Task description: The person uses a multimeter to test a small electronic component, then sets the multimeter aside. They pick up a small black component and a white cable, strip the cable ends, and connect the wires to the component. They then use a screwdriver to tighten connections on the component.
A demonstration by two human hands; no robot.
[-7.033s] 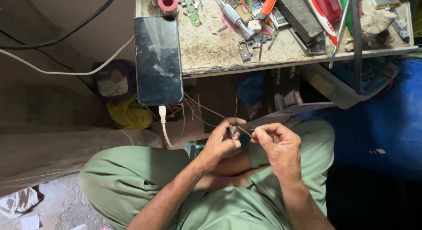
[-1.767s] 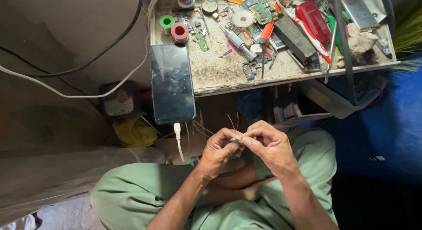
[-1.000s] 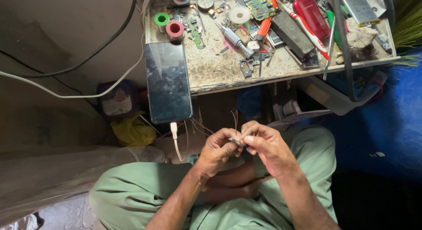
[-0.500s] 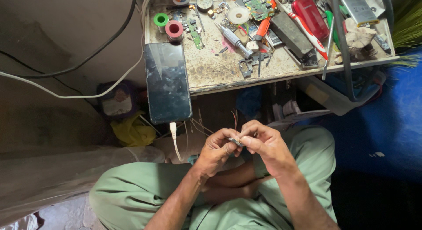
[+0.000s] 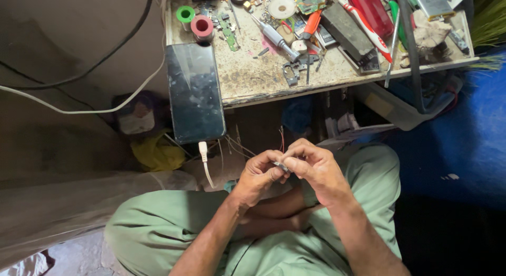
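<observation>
Pinching together over the lap, left hand [image 5: 259, 177] and right hand [image 5: 315, 168] meet fingertip to fingertip, fingers curled tight on a small metal part [image 5: 282, 167] with thin wires [image 5: 281, 139] rising from it. Just beyond, a dark phone [image 5: 195, 91] overhangs the cluttered workbench [image 5: 253, 78] edge, white cable [image 5: 205, 162] plugged in.

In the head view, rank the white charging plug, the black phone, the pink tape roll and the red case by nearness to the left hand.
From the left hand:
1. White charging plug, just up-left.
2. Black phone, overhanging the bench edge.
3. Pink tape roll, bench's far left.
4. Red case, far right.
</observation>
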